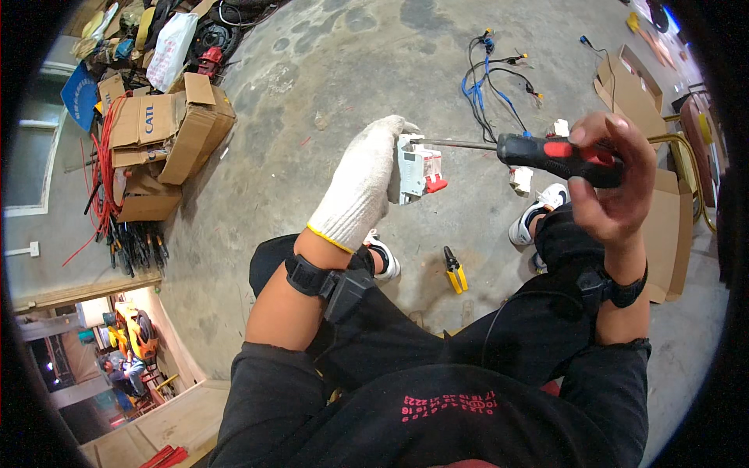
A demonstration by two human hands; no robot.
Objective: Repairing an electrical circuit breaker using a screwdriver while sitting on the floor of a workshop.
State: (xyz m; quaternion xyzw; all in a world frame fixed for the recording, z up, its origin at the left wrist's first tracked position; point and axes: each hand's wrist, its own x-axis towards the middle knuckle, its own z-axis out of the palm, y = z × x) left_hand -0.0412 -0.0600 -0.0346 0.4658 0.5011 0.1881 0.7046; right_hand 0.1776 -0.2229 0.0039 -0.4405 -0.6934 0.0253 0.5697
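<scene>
My left hand (351, 183), in a white knitted glove with a yellow cuff, holds a small grey circuit breaker (409, 175) with a red toggle up in front of me. My right hand (620, 199), bare, grips the black and red handle of a screwdriver (527, 156). Its long shaft runs leftward to the top of the breaker, where the exact contact point is too small to tell. On the floor between my feet lies a yellow and black wire stripper (459, 278). Small white items (521, 182) sit behind the screwdriver, partly hidden.
Black and blue cables (480, 90) lie on the concrete floor (335, 70) ahead. Cardboard boxes (187, 148), red wire (101, 187) and piled goods stand at left. Flattened cardboard (663, 257) and a chair (694, 132) are at right. Another person (129, 374) sits beyond an opening at lower left.
</scene>
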